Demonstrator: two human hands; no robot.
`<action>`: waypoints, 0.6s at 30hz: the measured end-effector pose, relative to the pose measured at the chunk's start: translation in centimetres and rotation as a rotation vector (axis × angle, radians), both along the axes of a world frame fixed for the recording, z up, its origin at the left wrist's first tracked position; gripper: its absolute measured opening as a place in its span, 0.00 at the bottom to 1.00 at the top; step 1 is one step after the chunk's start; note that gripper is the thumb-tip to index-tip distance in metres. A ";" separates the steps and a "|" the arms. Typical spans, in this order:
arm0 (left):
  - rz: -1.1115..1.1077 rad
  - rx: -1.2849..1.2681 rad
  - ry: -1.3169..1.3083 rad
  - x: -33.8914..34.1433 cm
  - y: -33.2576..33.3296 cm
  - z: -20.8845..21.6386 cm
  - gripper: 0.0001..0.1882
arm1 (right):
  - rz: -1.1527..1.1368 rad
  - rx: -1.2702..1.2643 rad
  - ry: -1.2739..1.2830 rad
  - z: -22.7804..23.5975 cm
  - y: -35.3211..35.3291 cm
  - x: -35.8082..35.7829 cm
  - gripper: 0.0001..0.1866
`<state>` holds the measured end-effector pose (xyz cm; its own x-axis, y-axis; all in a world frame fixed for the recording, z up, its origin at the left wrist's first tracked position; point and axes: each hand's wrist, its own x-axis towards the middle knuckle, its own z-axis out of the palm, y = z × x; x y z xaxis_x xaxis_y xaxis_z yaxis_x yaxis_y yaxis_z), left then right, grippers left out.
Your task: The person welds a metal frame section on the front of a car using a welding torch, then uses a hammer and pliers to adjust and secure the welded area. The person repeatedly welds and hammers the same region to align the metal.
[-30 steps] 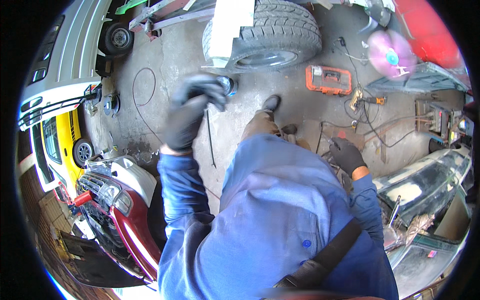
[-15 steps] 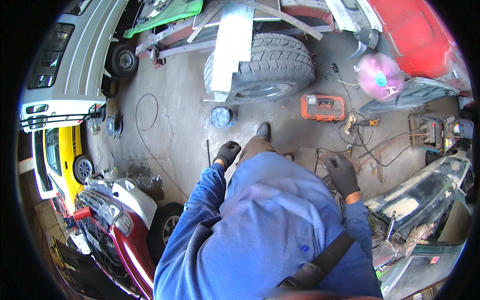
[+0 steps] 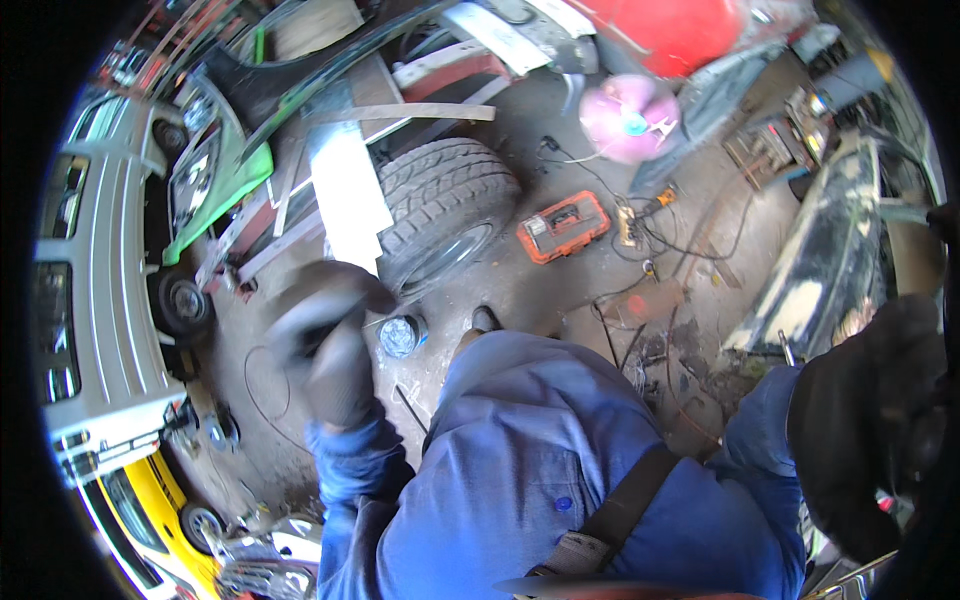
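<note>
My left hand [image 3: 335,345], in a dark glove, is raised in front of me on the left. Motion smears its fingers, so whether they hold anything cannot be made out. On the floor beyond it stands a small container with a blue top [image 3: 402,336]. A large tyre on a rim [image 3: 450,205] lies further off, with a pale stepped metal sheet [image 3: 345,190] across it. High at the right edge, my right hand [image 3: 870,430] shows as a dark gloved shape close to the camera. Its fingers are blurred and partly lost in the dark rim.
An orange toolbox [image 3: 565,228] sits ahead, beside a yellow-and-black power tool [image 3: 655,200] with trailing cables. Behind them spins a pink fan [image 3: 628,118]. A dark, patchy car panel [image 3: 810,260] leans at right. A silver van [image 3: 105,290] and a yellow car [image 3: 140,500] stand left.
Both hands have risen toward the camera from low beside my body, the left to the front, the right outward to the edge. My view has turned to the right.
</note>
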<state>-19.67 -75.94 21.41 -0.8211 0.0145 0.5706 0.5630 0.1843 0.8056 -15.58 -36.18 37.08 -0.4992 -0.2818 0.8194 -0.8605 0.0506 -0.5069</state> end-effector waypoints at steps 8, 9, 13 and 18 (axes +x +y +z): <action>-0.607 0.165 0.481 -5.1 4.1 11.2 0.21 | -0.366 -0.016 -0.006 -1.7 0.3 4.7 0.16; -0.654 0.176 0.470 -6.0 4.9 11.3 0.22 | -0.439 -0.014 -0.016 -1.9 0.5 5.6 0.16; -0.841 0.211 0.379 -9.1 8.7 10.0 0.29 | -0.806 -0.013 -0.068 -3.9 -0.2 9.2 0.15; -0.962 0.185 0.136 -9.6 15.1 6.4 0.38 | -1.280 -0.036 -0.201 -8.3 -1.8 13.9 0.14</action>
